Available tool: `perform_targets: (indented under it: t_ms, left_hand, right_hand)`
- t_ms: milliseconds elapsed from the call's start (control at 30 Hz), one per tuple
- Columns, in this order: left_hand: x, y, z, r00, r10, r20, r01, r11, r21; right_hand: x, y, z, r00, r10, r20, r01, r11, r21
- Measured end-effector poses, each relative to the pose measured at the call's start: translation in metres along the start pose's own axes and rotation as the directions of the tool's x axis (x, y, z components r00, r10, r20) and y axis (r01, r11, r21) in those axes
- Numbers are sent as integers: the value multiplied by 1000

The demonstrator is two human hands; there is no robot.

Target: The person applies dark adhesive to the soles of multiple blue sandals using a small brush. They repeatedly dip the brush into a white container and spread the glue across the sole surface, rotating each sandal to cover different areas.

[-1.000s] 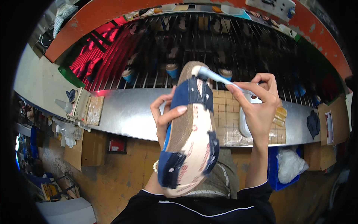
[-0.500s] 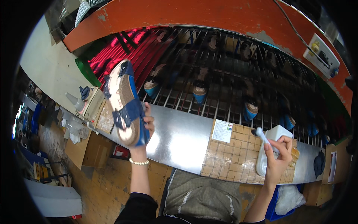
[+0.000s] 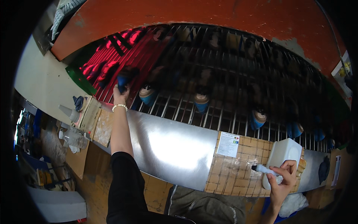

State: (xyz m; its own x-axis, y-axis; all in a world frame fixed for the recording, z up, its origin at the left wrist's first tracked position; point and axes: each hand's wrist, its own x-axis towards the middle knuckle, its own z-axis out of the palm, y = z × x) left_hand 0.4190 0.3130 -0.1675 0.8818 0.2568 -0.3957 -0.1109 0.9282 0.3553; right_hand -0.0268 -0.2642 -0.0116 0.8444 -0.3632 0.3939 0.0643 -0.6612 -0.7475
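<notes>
My left hand (image 3: pixel 121 95), a beaded bracelet at its wrist, reaches out over the metal rods. Its fingers are closed round a dark blue sandal on a blue last (image 3: pixel 126 77), blurred and in shadow there. At the right, my right hand (image 3: pixel 284 180) pinches a small brush (image 3: pixel 264 169) with a pale handle and a dark tip that points left. The brush is above a cardboard-patterned mat (image 3: pixel 235 174), in front of a white plastic container (image 3: pixel 285 152). My fingers cover part of the brush handle.
Several sandals on blue lasts, one of them a nearer sandal (image 3: pixel 201 100), lie on the rod conveyor (image 3: pixel 179 108) under an orange hood (image 3: pixel 209 13). Red light glows at its left. A metal counter (image 3: pixel 167 145) runs along the front. Plastic bottles (image 3: pixel 74 138) stand at left.
My left hand has carried the sandal away from above the counter, forward and left onto or just over the rods. My right hand has come slightly lower and right, the brush now tipped more level.
</notes>
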Motion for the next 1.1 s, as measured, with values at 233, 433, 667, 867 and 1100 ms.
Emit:
perform_targets:
  t_ms: [233,433,667,867,1100]
  left_hand:
    - [13,-27,10,979,106,174,-100,994,-42]
    - [-53,-105,18,847,-77,526,-511,-391,766]
    - [-140,-72,48,837,20,546,-505,-355,787]
    - [-316,-60,52,803,-78,591,-131,944,304]
    - [-410,-138,36,218,-256,942,464,876,130]
  right_hand:
    - [-3,10,3,995,98,-21,-98,995,-16]
    - [-8,8,2,1000,27,5,-27,1000,-2]
    - [-29,14,-50,985,80,-155,-78,997,20]
    - [-67,41,-107,952,104,-289,-147,981,-130]
    - [-87,77,-110,987,-92,-133,-17,758,-652]
